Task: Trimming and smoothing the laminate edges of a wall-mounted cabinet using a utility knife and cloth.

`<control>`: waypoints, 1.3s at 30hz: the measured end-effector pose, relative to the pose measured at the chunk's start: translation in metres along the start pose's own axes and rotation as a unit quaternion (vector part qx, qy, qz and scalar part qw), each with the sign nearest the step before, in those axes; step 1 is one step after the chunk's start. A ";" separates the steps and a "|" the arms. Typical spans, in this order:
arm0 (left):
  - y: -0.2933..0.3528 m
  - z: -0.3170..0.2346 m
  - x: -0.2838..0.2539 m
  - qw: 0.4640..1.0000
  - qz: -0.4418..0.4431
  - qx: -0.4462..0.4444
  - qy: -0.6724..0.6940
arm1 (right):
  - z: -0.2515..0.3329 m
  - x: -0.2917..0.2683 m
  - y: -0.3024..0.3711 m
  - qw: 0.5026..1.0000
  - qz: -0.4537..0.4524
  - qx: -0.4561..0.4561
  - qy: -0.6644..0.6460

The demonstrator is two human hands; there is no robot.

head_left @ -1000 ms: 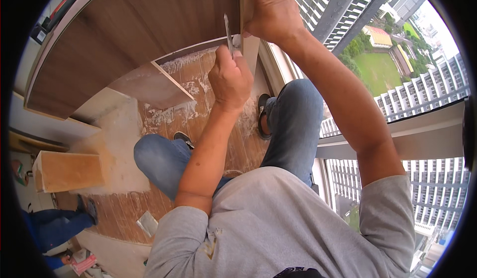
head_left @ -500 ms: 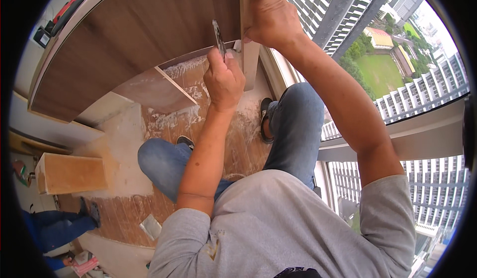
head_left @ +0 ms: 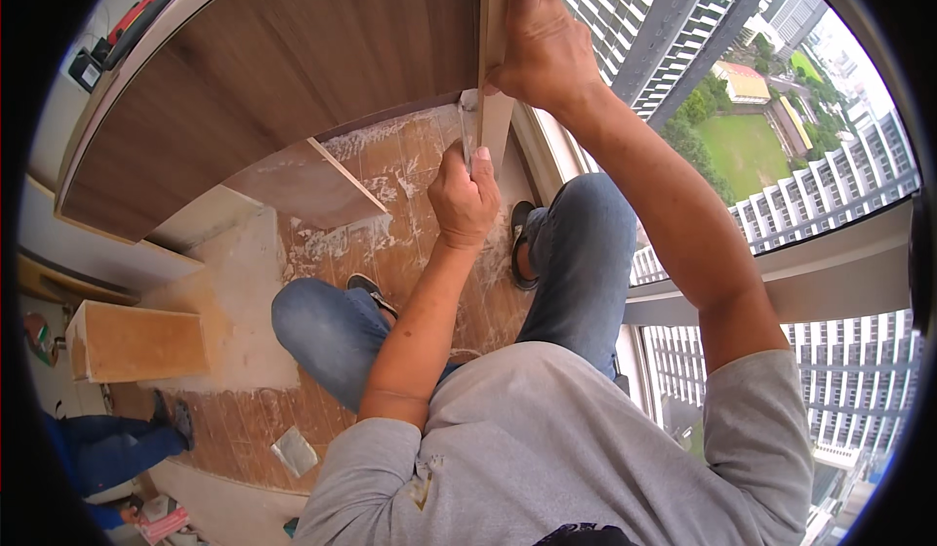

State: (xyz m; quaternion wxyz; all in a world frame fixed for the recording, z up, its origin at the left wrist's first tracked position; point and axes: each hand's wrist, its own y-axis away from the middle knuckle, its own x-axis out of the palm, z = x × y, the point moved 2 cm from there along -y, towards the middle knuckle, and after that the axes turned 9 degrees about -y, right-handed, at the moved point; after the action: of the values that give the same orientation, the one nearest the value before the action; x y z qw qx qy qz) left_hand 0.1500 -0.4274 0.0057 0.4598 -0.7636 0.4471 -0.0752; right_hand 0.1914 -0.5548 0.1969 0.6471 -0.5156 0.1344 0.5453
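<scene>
My left hand (head_left: 463,202) is closed round a slim metal tool (head_left: 466,128) that looks like a utility knife. Its tip points up beside the lower end of a narrow pale wooden board (head_left: 494,19), close to the corner of a large dark brown wood-grain panel (head_left: 293,53). Higher up, my right hand (head_left: 554,53) grips the board's right side, thumb against its edge and fingers reaching toward the top of the view. Whether the blade touches the board I cannot tell.
Below the panel, the wood-plank floor (head_left: 429,283) carries white smears. Windows (head_left: 752,273) line the right side. An orange-brown box (head_left: 142,341) stands at left, near another person's legs (head_left: 122,448). A red-and-black tool (head_left: 146,9) lies atop the panel.
My left hand has moved right and slightly down, bringing the metal tool from in front of the dark panel to beside the pale board. My right hand keeps its grip, shifted slightly.
</scene>
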 end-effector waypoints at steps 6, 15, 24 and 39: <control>-0.047 -0.069 -0.049 0.994 -0.036 0.000 0.099 | -0.009 0.002 0.001 0.999 -0.026 -0.026 0.029; 0.014 0.013 -0.020 0.972 0.038 -0.195 0.125 | 0.000 -0.002 -0.004 1.000 0.003 0.002 0.017; -0.007 0.003 -0.018 0.983 0.032 -0.151 0.099 | 0.013 -0.011 -0.003 0.998 0.033 0.055 0.019; -0.003 0.034 0.032 0.928 0.075 -0.225 0.287 | 0.005 0.000 -0.005 1.000 -0.010 -0.001 0.023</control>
State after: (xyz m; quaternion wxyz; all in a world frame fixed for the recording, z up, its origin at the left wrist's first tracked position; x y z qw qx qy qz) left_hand 0.1879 -0.4294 -0.0208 0.1323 -0.7570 0.6212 -0.1535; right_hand 0.1936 -0.5500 0.2019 0.6489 -0.5297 0.1433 0.5271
